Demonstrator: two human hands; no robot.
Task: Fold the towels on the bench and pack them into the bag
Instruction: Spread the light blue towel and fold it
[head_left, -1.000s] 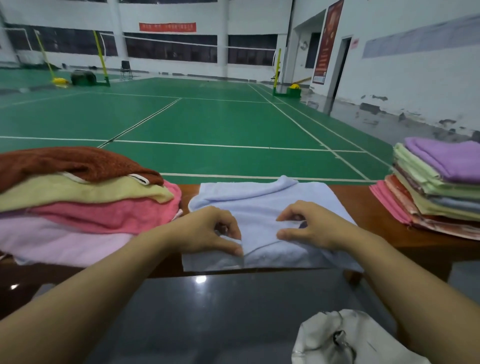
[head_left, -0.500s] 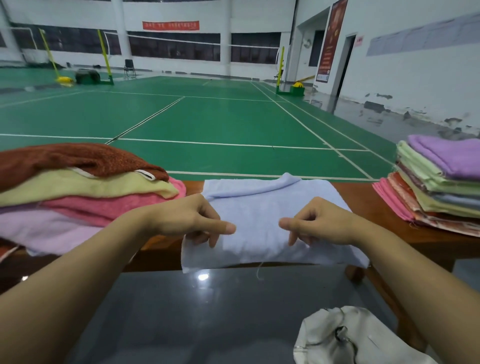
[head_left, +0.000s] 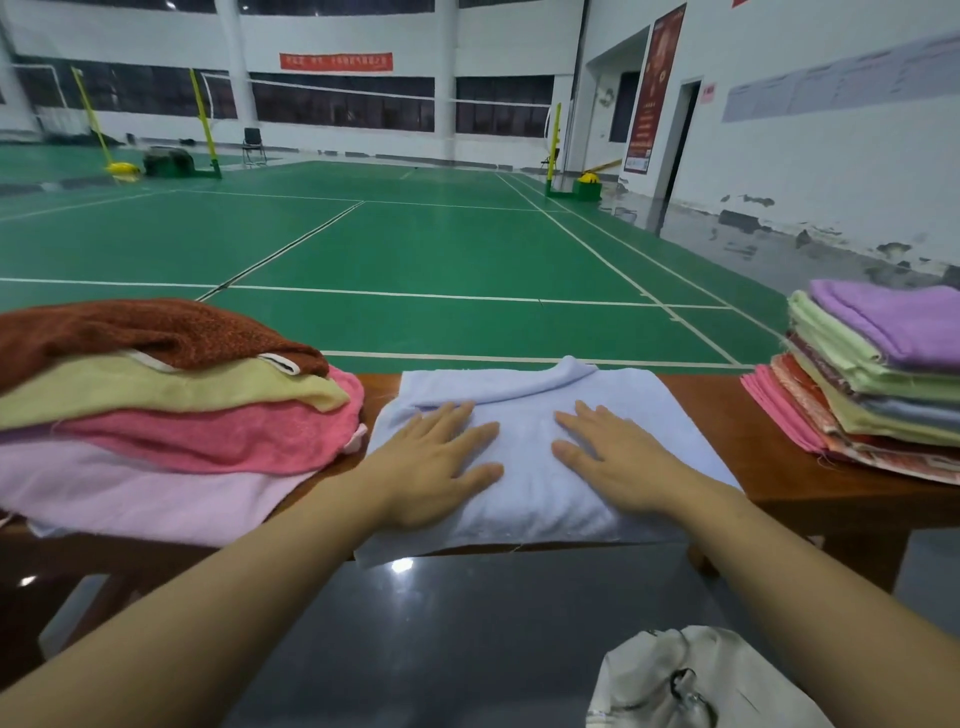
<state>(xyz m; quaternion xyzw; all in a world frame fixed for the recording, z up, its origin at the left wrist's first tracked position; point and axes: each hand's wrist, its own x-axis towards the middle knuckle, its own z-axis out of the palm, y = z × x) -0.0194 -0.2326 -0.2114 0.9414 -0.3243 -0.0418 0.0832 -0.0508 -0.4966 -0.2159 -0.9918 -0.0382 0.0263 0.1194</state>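
Fold's down: both pinches released, left hand (head_left: 436, 462) and right hand (head_left: 615, 460) now flat, fingers straight, pressing light-blue towel (head_left: 524, 499) at bench (head_left: 779, 493) front edge. Next fold, then bag (head_left: 691, 680).

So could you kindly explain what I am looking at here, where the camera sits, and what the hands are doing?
There is no machine here: a person wears a camera on the head, looking down at their own arms. The left hand and right hand lie flat, fingers straight, pressing a light blue towel on a wooden bench. Neither has a grip on anything. A loose towel pile lies to the left, a folded stack to the right, and a white bag waits below.
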